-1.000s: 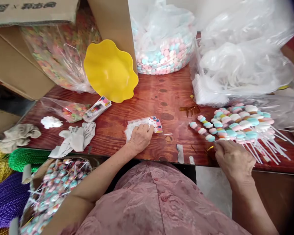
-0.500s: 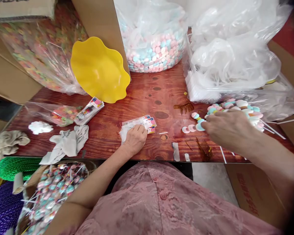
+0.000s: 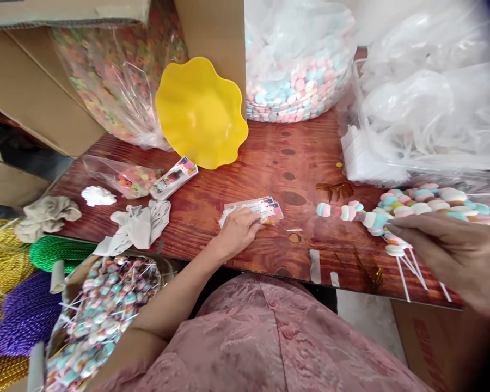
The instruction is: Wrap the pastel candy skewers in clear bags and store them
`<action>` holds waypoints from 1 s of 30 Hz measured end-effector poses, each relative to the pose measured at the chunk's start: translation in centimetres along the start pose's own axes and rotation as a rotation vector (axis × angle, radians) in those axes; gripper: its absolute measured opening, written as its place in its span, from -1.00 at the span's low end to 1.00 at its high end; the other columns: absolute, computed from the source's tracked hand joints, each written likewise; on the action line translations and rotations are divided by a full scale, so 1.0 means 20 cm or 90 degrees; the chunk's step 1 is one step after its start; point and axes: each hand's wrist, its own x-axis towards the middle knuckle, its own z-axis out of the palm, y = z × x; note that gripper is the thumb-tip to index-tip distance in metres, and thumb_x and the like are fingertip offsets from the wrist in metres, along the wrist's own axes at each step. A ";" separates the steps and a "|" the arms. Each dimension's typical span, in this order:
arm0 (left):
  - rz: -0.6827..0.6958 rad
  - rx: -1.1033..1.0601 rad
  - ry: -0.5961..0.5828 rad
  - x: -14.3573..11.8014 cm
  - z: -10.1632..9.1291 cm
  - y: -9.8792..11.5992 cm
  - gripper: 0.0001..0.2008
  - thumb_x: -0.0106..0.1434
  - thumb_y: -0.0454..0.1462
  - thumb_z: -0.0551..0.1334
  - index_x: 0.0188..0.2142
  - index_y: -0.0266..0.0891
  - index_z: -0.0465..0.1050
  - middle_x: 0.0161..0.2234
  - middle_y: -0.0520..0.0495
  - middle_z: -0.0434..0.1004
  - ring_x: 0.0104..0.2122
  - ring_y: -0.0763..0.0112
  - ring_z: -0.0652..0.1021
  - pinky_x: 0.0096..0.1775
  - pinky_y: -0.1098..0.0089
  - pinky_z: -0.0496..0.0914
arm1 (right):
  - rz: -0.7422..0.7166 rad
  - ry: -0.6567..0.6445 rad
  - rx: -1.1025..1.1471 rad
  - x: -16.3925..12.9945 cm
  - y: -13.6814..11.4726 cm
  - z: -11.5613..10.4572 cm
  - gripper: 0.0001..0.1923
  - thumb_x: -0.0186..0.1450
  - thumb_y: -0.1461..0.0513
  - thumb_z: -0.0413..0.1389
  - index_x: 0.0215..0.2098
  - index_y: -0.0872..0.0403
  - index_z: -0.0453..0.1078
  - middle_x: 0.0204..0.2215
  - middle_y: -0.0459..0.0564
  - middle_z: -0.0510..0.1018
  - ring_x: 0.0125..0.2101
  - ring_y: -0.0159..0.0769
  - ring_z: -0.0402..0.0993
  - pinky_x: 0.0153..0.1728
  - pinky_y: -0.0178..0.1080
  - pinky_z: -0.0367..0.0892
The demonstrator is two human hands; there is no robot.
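- Two bare hands work over a reddish wooden table [image 3: 265,163], the yellow dish [image 3: 203,114] with a wavy rim standing at its far side.
- The left hand [image 3: 240,228] lies on a fanned set of printed bags [image 3: 273,211], nearer the person than the yellow dish and a little to its right; its grip is curled on them, but whether it pinches any cannot be told.
- The right hand [image 3: 453,245] is well to the right of the yellow dish, fingertips at the marshmallow skewers [image 3: 428,207]; whether its grip has closed on one cannot be told.
- Those skewers lie bunched, pink, white and blue, their white sticks pointing toward the person.
- Just in front of the yellow dish, a second stack of printed bags [image 3: 173,179] shows pink-and-blue artwork and a dark printed patch; the words are too small to read.
- Well to the right of the yellow dish, below the table, a brown carton [image 3: 408,332] carries red lettering, too blurred to read.
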 end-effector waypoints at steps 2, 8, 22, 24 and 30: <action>0.021 0.000 -0.022 -0.02 -0.02 0.00 -0.86 0.32 -0.32 0.20 -0.29 -0.23 0.56 -0.31 -0.10 0.57 -0.26 0.33 0.52 -0.15 0.30 0.40 | -0.001 -0.034 0.172 -0.07 -0.02 0.08 -0.83 0.25 0.08 0.19 -0.30 -0.04 0.57 -0.33 0.02 0.65 -0.36 -0.24 0.56 -0.31 -0.19 0.42; -0.024 -0.104 0.022 -0.02 -0.01 -0.05 -0.86 0.28 -0.33 0.26 -0.39 -0.26 0.57 -0.40 -0.05 0.59 -0.37 0.41 0.53 -0.24 0.39 0.38 | 0.038 -0.015 0.373 -0.14 -0.14 0.35 -0.94 0.20 0.19 0.27 -0.36 -0.02 0.59 -0.44 -0.06 0.64 -0.45 -0.29 0.54 -0.38 -0.27 0.44; -0.004 -0.186 0.049 -0.01 0.00 -0.08 -0.92 0.23 -0.32 0.33 -0.41 -0.24 0.58 -0.43 0.00 0.62 -0.40 0.44 0.54 -0.28 0.42 0.36 | -0.106 -0.022 0.263 -0.15 -0.12 0.45 -0.92 0.31 0.22 0.17 -0.29 0.01 0.53 -0.40 -0.12 0.62 -0.42 -0.33 0.55 -0.36 -0.26 0.45; 0.047 -0.151 0.062 -0.02 0.02 -0.10 -0.88 0.25 -0.29 0.31 -0.42 -0.24 0.56 -0.45 0.00 0.59 -0.40 0.43 0.53 -0.28 0.42 0.35 | -0.114 -0.048 0.251 -0.14 -0.12 0.43 -0.90 0.32 0.21 0.16 -0.30 0.02 0.53 -0.40 -0.09 0.62 -0.44 -0.34 0.54 -0.38 -0.28 0.44; 0.155 -0.071 0.078 -0.03 0.06 -0.11 -0.80 0.34 -0.25 0.23 -0.41 -0.25 0.53 -0.46 -0.03 0.55 -0.39 0.41 0.49 -0.28 0.40 0.36 | -0.247 -0.052 0.133 -0.11 -0.19 0.36 -0.87 0.34 0.28 0.12 -0.29 0.05 0.53 -0.44 -0.06 0.58 -0.46 -0.37 0.48 -0.43 -0.31 0.33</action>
